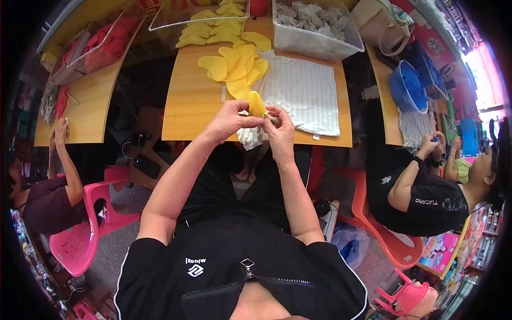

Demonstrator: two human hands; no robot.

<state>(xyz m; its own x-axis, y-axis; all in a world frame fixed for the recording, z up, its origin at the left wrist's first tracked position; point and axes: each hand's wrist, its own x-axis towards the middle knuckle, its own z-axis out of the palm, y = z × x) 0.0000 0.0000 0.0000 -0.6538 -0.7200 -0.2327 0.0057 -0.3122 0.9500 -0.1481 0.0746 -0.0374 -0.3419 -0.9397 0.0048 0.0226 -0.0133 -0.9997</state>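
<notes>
Over the front edge of the wooden table, my left hand pinches a small curved yellow piece that stands up between both hands. From the other side my right hand closes its fingertips on the lower end of the same piece. A crumpled whitish cloth hangs just under my fingers; which hand grips it is hidden. Beyond lies a loose heap of flat yellow curved pieces. To the right of my hands a folded white ribbed cloth is spread on the tabletop.
At the back stand a clear bin of crumpled whitish pieces and a shallow clear tray beside stacked yellow pieces. Co-workers sit left and right at other tables. A blue basin is on the right table.
</notes>
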